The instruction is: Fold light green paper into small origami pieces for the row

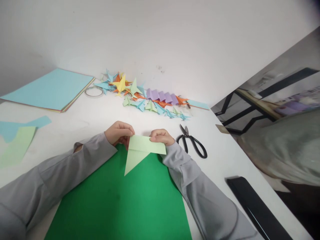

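A light green sheet of paper point(140, 146), partly folded, is held up above a green mat point(120, 196). It has a straight band along the top and a pointed triangular flap hanging down at the left. My left hand point(120, 132) pinches its upper left corner between thumb and fingers. On the right part of the band, my right hand point(162, 137) grips the paper, thumb in front and fingers behind. The fingertips behind the paper are hidden.
Black-handled scissors point(191, 141) lie just right of my right hand. Folded paper figures point(140, 96) line the wall. Blue paper sheets point(50, 88) and a tape roll point(94, 91) lie back left, paper scraps point(18, 143) at left, a long black object point(255, 206) at right.
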Motion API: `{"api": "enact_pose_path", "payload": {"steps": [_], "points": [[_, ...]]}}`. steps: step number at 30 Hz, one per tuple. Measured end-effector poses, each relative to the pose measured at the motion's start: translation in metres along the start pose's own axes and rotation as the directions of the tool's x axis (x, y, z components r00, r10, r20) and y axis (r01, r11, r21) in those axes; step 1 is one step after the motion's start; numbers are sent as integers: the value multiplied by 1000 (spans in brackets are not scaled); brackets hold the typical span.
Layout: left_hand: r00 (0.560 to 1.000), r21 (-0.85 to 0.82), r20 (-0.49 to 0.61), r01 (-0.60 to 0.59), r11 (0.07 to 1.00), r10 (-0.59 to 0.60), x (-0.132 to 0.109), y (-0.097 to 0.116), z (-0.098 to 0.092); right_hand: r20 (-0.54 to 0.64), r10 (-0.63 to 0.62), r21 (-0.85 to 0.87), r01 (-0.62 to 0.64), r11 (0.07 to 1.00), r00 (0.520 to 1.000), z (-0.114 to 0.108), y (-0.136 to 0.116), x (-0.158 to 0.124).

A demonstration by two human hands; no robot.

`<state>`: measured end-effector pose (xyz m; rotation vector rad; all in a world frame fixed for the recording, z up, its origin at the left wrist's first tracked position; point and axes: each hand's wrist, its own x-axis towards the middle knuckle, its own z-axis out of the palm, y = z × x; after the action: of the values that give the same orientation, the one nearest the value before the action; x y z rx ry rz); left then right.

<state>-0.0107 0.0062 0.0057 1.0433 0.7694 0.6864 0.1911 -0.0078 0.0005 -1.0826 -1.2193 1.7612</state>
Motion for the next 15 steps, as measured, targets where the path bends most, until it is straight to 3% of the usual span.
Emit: {"api": "enact_pose_path", "payload": {"steps": [6,15], "points": [[996,-105,7,-83,991,84,2,1,-4,-38,-25,79,28,996,999,-9,-1,0],[998,33,-69,-6,999,8,1,-4,3,-71,-71,46,75,996,995,6,7,-2]]}}
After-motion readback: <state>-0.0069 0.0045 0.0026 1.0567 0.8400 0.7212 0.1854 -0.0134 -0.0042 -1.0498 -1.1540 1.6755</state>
